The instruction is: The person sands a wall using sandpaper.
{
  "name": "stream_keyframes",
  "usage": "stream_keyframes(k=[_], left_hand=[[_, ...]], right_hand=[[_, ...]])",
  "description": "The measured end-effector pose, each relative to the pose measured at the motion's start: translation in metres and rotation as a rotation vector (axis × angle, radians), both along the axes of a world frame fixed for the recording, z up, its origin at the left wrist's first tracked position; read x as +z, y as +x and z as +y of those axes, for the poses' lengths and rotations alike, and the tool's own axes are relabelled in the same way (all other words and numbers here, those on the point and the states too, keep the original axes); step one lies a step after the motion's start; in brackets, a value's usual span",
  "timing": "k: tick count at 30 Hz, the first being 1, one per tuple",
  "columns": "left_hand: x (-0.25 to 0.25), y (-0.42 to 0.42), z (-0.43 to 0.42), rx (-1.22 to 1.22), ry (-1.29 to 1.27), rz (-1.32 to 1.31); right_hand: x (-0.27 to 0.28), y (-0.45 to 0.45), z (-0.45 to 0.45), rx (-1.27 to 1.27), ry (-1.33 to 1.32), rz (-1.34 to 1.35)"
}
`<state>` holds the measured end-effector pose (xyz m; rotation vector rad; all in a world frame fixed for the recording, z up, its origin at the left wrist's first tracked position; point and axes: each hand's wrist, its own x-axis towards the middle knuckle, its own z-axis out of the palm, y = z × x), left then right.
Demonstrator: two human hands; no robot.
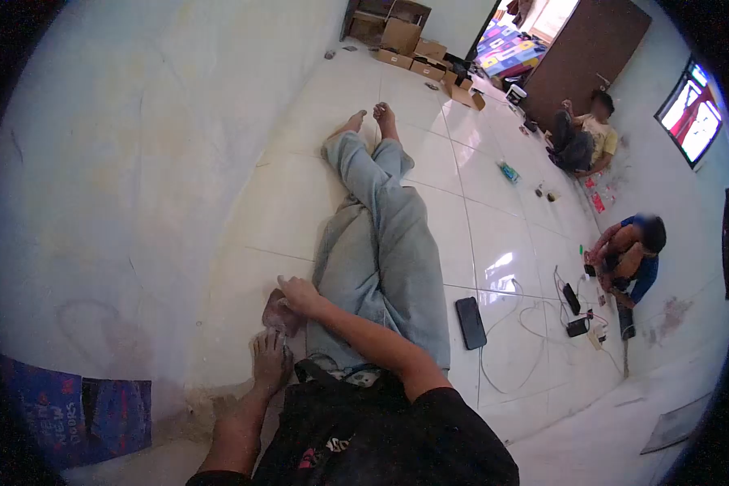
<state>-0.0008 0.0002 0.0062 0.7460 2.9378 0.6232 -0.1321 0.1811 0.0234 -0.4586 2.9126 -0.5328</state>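
Note:
A brown, flat, soft-looking thing [274, 311], perhaps a pouch or wallet, is beside my left thigh, low over the tiles. My right hand [301, 298] reaches across my lap and is closed on its upper right edge. Just below it is my left hand [270, 358], its fingers stretched out and apart, their tips near or touching the lower edge. Its exact kind is not clear, since my hands partly cover it. My legs in pale jeans [381, 243] lie stretched out and crossed on the floor.
A black phone [471, 323] lies right of my legs, by white cables and a black adapter [577, 326]. Two people sit along the right wall [688, 267]. Cardboard boxes [401, 36] stand at the far end, near a brown door [583, 49]. A blue printed sheet [117, 413] is lower left.

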Motion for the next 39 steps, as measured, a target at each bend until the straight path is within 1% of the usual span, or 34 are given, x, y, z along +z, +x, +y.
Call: stream_keyframes(k=[2,3,7,9,11,13,14,16,17,19,21,23,24,25,27,28,29,31,33,35,37,39], left_hand=[[0.002,0.002,-0.001,-0.002,0.002,-0.02],[-0.001,0.001,-0.002,-0.013,0.012,0.023],[-0.004,0.002,-0.001,-0.003,0.058,0.095],[-0.003,0.002,-0.001,-0.001,0.048,0.072],[-0.002,0.001,0.0,0.007,0.036,0.049],[-0.002,0.001,-0.003,-0.019,0.084,0.117],[-0.002,0.003,-0.004,0.011,0.073,0.11],[-0.001,0.0,-0.002,-0.021,0.048,0.079],[-0.004,0.0,-0.002,0.013,0.038,0.072],[-0.01,-0.002,-0.003,-0.013,0.003,0.016],[-0.004,0.001,-0.006,0.009,0.031,-0.006],[-0.023,0.001,-0.006,-0.005,-0.009,0.15],[-0.035,-0.005,-0.008,-0.049,-0.095,0.237],[-0.047,-0.004,-0.009,-0.07,-0.082,0.237],[-0.006,0.0,-0.002,-0.012,0.004,0.029],[0.009,0.001,-0.002,-0.028,0.033,-0.013],[0.005,-0.003,0.001,-0.06,0.046,-0.005],[-0.006,0.002,-0.002,-0.012,-0.005,0.095],[-0.013,0.002,-0.004,-0.014,0.018,0.098],[-0.018,0.002,-0.006,-0.024,0.039,0.105],[-0.022,0.002,-0.004,-0.013,-0.009,0.137],[-0.034,0.0,-0.006,-0.032,0.018,0.121]], right_hand=[[0.0,-0.001,0.002,-0.014,0.007,-0.044],[0.0,-0.002,0.001,-0.036,0.016,-0.084],[-0.01,-0.006,0.003,0.002,-0.012,-0.044],[-0.01,-0.007,0.003,0.021,0.015,-0.077],[-0.008,-0.006,0.006,0.017,0.015,-0.054],[-0.005,-0.006,0.003,0.048,0.001,-0.036],[-0.006,-0.007,0.004,0.041,0.001,-0.027],[0.0,-0.009,0.004,0.07,-0.008,-0.024],[0.009,-0.008,0.004,0.06,-0.005,-0.055],[0.014,-0.004,0.005,0.083,-0.009,-0.092],[0.012,-0.005,0.004,0.04,-0.028,-0.083],[0.009,-0.005,0.0,0.055,-0.051,-0.084],[0.007,-0.005,0.004,0.042,-0.062,-0.084],[0.004,-0.005,0.005,0.019,-0.054,-0.085],[-0.006,-0.009,0.006,0.065,-0.071,-0.129],[-0.004,-0.006,0.01,0.021,-0.056,-0.124],[0.001,-0.004,0.007,0.013,-0.055,-0.117],[0.007,-0.001,0.008,0.019,-0.057,-0.116],[0.005,-0.003,0.005,0.016,-0.059,-0.166],[0.001,-0.003,0.003,0.032,-0.067,-0.148],[-0.001,-0.008,0.006,0.034,-0.07,-0.117],[0.014,-0.002,0.003,-0.007,-0.1,-0.193]])
